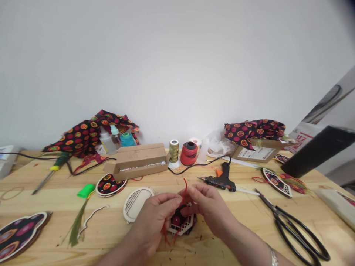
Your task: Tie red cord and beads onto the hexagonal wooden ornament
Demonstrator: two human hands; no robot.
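Note:
My left hand (155, 218) and my right hand (206, 205) meet over the middle of the wooden table (244, 214). Both pinch a red cord (184, 186) whose end sticks up between the fingertips; more red strands hang below my left hand. Under the fingers lies a small hexagonal ornament (181, 223) with a white lattice frame and dark patterned cloth. A white oval lattice frame (137, 201) lies just left of my left hand.
A black glue gun (223, 179) lies behind my right hand and black scissors (294, 229) to the right. A cardboard box (138, 160), thread spools (188, 153), bottles (111, 140) and patterned cloth (83, 135) line the back. A screwdriver (51, 171) and cloth-covered ornaments (109, 184) lie left.

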